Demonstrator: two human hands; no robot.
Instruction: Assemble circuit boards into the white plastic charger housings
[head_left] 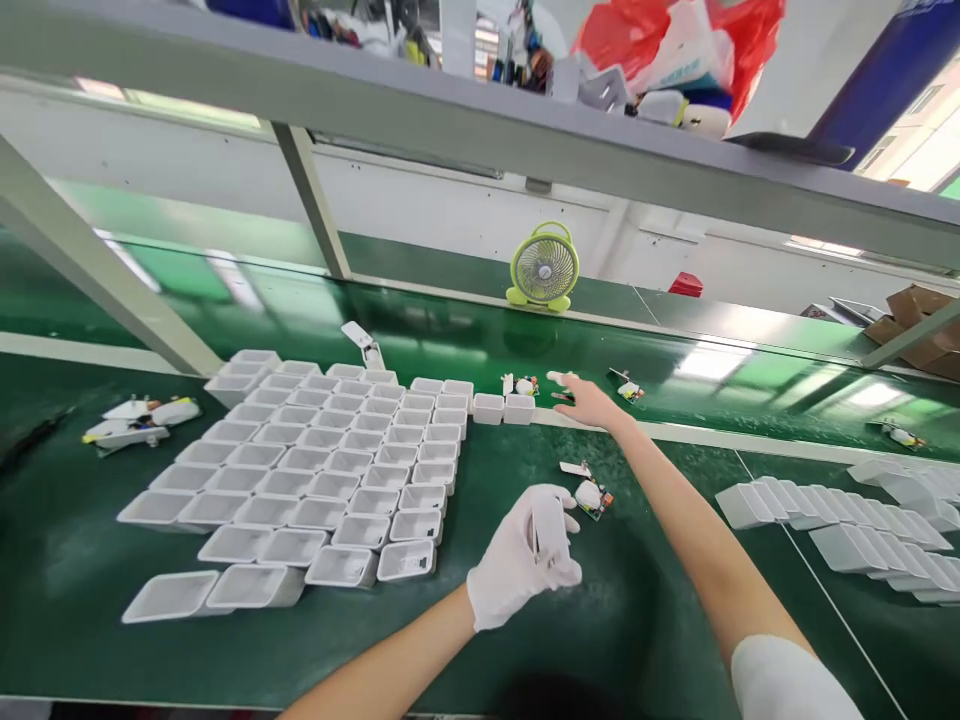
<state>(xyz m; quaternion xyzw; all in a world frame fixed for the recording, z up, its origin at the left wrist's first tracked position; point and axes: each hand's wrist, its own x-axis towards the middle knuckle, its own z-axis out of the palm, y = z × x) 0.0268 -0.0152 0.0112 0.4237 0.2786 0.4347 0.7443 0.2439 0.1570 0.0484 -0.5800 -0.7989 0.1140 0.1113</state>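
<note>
My left hand (517,560), in a white glove, is closed around a small white plastic piece (550,530), probably a cover or housing. Metal bits show at its lower end. My right hand (585,402) reaches forward over the back strip with its fingers apart and nothing visible in them; white covers some fingertips. To its left lies a small circuit board with a white part (525,386), behind two white plastic boxes (504,408). Just beyond my left hand, another circuit board assembly (592,497) with a white piece rests on the green table (480,660).
Many open white boxes (322,460) stand in rows at left. More white boxes (832,505) lie stacked at right. White part assemblies (142,420) lie far left, others on the green back strip (720,400). A green fan (544,268) stands behind; a loaded shelf (480,110) crosses above.
</note>
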